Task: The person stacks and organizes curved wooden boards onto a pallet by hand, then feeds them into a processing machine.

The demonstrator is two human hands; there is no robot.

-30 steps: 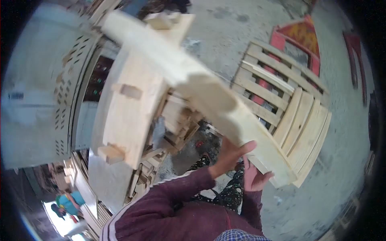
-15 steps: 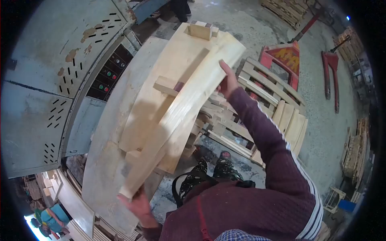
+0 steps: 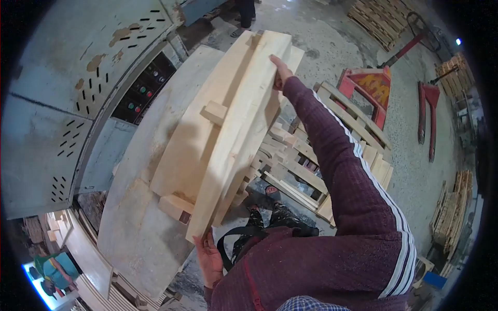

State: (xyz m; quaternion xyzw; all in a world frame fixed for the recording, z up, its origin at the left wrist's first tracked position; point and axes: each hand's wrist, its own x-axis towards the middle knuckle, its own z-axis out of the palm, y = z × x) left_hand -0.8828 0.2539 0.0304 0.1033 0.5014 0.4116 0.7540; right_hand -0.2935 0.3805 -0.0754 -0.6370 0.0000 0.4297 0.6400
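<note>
A long pale wooden plank [image 3: 239, 132] lies slantwise in front of me, held near both ends. My left hand [image 3: 209, 260] grips its near end from below, fingertips against the end and lower edge. Close to the far end, my right hand [image 3: 281, 73] clasps the right edge with the thumb over the top face. Beneath the plank is a wide flat board [image 3: 179, 160] with wooden blocks on it. One block [image 3: 213, 113] shows at the plank's left side, and another [image 3: 175, 206] sits by its near end.
The board rests on a curved worktable [image 3: 124, 223] beside a grey machine with a button panel [image 3: 145, 90]. To the right are a slatted pallet [image 3: 358, 119] with wood pieces and a red pallet jack [image 3: 371, 85]. Another person [image 3: 58, 272] is at lower left; someone's legs [image 3: 245, 15] show at the top.
The plank has swung to a steeper angle, its near end moving right and its far end left. Both hands moved with it, and more of the near block is uncovered.
</note>
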